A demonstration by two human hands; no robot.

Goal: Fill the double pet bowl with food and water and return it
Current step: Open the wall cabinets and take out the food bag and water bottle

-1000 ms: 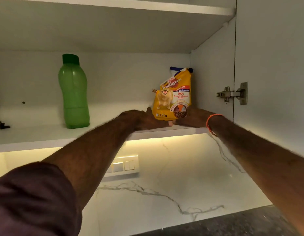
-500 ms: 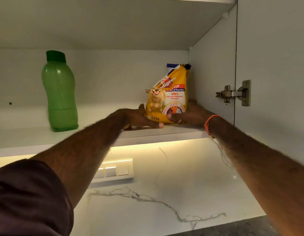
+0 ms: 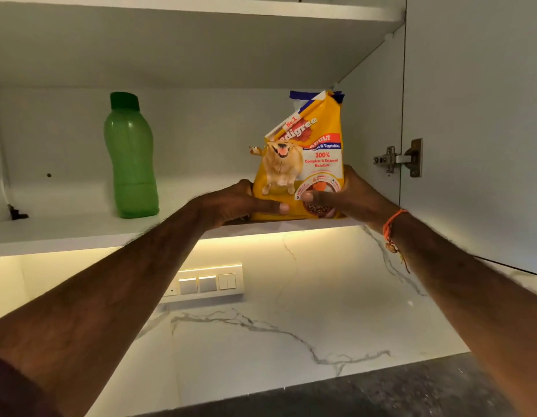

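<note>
Both hands grasp the food bag at centre frame: left hand (image 3: 231, 203) curled round its lower left corner, thumb across the front; right hand (image 3: 348, 194) wrapping the lower right side. Food bag (image 3: 303, 158) stands upright at the shelf (image 3: 80, 233) front edge, just beside the cabinet wall (image 3: 369, 115).

Risk: low grip, tall soft bag; the top may flop or spill if open.

Room: tight on the right by the hinge (image 3: 396, 159); open leftward toward the green bottle (image 3: 131, 158), well apart. Pet bowl not in view.
</note>
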